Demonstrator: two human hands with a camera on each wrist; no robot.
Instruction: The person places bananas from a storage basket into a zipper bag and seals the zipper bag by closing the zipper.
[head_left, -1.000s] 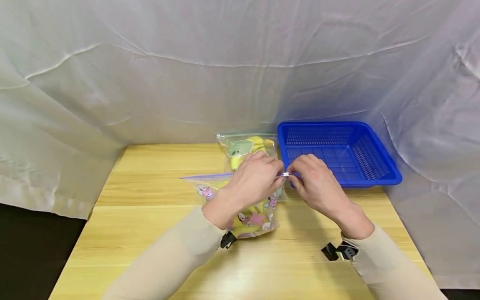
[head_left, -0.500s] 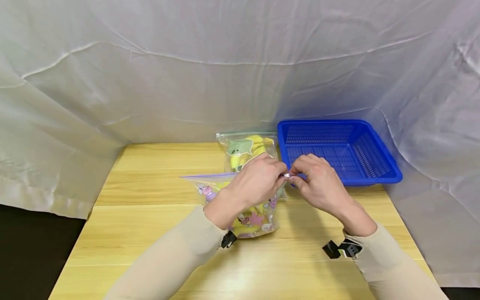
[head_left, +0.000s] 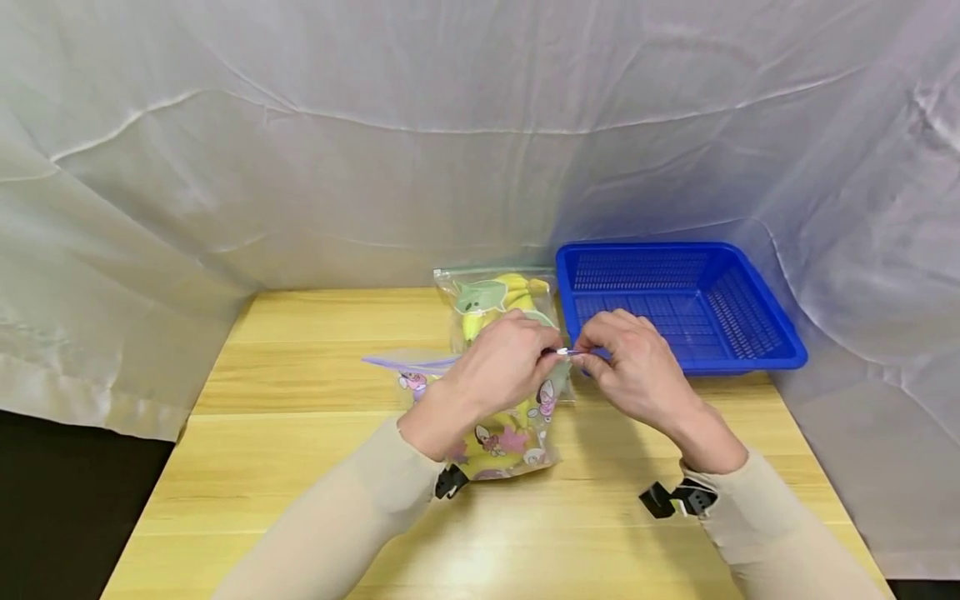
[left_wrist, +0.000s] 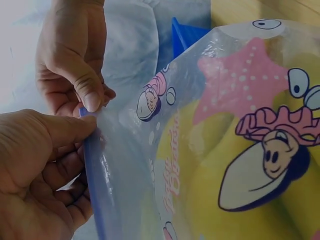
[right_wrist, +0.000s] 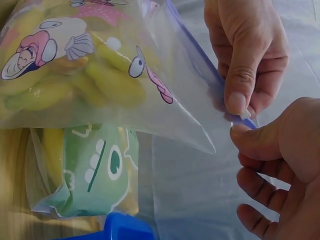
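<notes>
A clear zip bag (head_left: 510, 450) printed with pink starfish and shell figures holds yellow bananas (right_wrist: 110, 75). Its purple zip strip (left_wrist: 97, 180) runs along the top edge. My left hand (head_left: 498, 362) pinches the strip at the small white slider (head_left: 562, 351). Just to the right, my right hand (head_left: 633, 367) pinches the strip's end corner between thumb and finger. The two hands' fingertips are close together, with a short piece of purple strip between them. In the head view, the left hand and forearm hide part of the bag.
A second zip bag (head_left: 480, 296) with green print and bananas lies behind the first, against the curtain side. The blue basket (head_left: 750, 364) stands at the back right of the wooden table (head_left: 300, 467). Grey curtains (head_left: 375, 167) enclose the back and sides.
My left hand has shifted slightly left with the white slider, and more purple strip shows between the hands. The bag's left top edge has sagged a little. My right hand is nearly still.
</notes>
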